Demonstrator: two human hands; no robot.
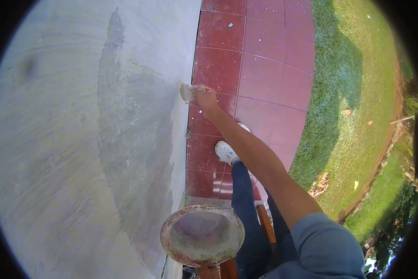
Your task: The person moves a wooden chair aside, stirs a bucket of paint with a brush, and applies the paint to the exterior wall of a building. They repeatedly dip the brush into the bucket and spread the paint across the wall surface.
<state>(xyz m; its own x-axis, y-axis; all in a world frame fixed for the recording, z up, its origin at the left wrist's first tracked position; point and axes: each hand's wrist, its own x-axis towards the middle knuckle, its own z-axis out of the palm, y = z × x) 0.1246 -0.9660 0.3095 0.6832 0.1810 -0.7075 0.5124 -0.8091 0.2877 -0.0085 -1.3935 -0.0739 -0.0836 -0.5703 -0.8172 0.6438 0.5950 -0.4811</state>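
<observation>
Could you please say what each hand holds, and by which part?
Right hand: scraper, by its end away from the wall. Left hand: bowl, by its near side.

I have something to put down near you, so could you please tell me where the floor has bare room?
The red tiles beyond the right hand are free but for small specks, bordered by the wall and the grass. It is crowded around the shoes, the legs and the bowl in the left hand.
</observation>
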